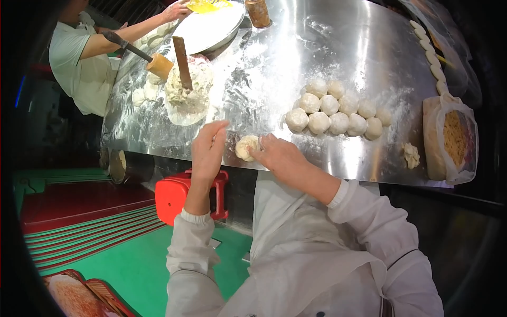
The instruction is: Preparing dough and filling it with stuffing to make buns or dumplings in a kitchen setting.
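Note:
At the near edge of a floured steel table (277, 51) lies a small pleated dough ball (247, 148). My right hand (279, 156) touches its right side with bent fingers. Just left of the ball my left hand (209, 146) is raised, thumb and fingers a little apart, holding nothing. To the right, several round floured dough balls (329, 105) sit together in rows. Beyond my left hand is a mound of pale filling (190, 93) on a dough sheet, with a flat wooden stick (182, 63) standing in it.
At the upper left a co-worker's hand (176, 11) touches a yellow scraper (208, 5) over a large flour basin (210, 27). A wooden roller (160, 66) lies beside the filling. An open bag of crumbly yellowish filling (454, 138) stands right. A red plastic stool (172, 200) is below the table edge.

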Demonstrator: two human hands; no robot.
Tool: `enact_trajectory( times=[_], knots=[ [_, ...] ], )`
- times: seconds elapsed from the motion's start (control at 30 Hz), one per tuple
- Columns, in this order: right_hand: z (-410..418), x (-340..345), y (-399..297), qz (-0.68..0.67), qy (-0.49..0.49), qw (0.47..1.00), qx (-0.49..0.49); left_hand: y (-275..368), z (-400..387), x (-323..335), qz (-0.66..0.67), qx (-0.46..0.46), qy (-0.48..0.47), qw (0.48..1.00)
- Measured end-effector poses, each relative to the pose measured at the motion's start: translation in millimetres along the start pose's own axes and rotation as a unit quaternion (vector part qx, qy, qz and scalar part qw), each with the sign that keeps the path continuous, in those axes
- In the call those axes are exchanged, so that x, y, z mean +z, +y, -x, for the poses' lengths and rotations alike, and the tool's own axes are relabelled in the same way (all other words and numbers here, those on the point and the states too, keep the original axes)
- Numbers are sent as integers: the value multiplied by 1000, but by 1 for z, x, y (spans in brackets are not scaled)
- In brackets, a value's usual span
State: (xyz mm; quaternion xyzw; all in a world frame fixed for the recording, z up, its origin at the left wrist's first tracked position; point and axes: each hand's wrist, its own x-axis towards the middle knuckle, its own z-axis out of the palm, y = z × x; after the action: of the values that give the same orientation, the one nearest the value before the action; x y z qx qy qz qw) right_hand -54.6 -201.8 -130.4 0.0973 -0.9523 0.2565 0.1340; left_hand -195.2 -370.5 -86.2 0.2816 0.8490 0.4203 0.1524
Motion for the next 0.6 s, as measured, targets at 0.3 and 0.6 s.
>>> enact_trajectory(
  times=[0.3,0.6],
  knots=[
    [67,-46,7,-42,117,987,100,-7,15,68,-369,171,-41,913],
    [182,-151,65,163,259,913,270,-48,-34,48,-292,99,-106,945]
  ],
)
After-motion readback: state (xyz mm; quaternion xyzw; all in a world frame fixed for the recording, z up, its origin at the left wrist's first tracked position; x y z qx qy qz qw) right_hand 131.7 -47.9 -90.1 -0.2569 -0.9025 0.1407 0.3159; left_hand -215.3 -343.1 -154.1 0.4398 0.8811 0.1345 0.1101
